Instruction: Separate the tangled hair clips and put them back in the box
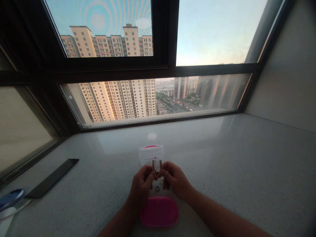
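Directly between left hand point(141, 181), right hand point(175, 178): pronged piece point(160, 163).

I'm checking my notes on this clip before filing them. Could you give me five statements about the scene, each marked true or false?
1. The left hand and right hand are close together, fingers around small tan pieces. True.
2. The pink oblong piece lies nearer the window than the clear container. False: it lies on the person's side of the hands, and the clear container is beyond them.
3. A dark flat slab lies on the left of the pale surface. True.
4. The right hand lies flat on the dark slab. False: it is at the small tan pieces, well away from the slab.
5. Buildings show through the window. True.
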A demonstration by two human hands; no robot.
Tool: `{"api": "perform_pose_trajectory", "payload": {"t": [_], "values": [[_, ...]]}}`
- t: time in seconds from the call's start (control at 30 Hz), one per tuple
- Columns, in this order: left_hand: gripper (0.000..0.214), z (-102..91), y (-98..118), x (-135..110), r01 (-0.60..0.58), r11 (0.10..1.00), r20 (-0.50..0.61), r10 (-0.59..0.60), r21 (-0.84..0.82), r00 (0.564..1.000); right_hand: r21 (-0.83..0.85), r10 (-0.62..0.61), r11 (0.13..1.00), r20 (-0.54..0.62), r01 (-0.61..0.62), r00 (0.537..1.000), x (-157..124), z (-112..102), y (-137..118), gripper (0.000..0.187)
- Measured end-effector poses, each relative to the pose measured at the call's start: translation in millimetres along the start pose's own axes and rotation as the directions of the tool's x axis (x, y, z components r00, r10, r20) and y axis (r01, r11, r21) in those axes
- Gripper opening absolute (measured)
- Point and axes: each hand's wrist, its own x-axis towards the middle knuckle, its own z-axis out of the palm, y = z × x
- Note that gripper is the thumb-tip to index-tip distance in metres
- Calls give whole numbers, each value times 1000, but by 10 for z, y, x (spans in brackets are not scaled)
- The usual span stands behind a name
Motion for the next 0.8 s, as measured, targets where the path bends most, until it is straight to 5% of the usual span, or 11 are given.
{"api": "perform_pose_trajectory", "payload": {"t": [0.8], "values": [[19,6,-20,5,12,1000,-26,-12,-2,1000,37,-25,999,-29,26,999,3,20,-29,26]]}}
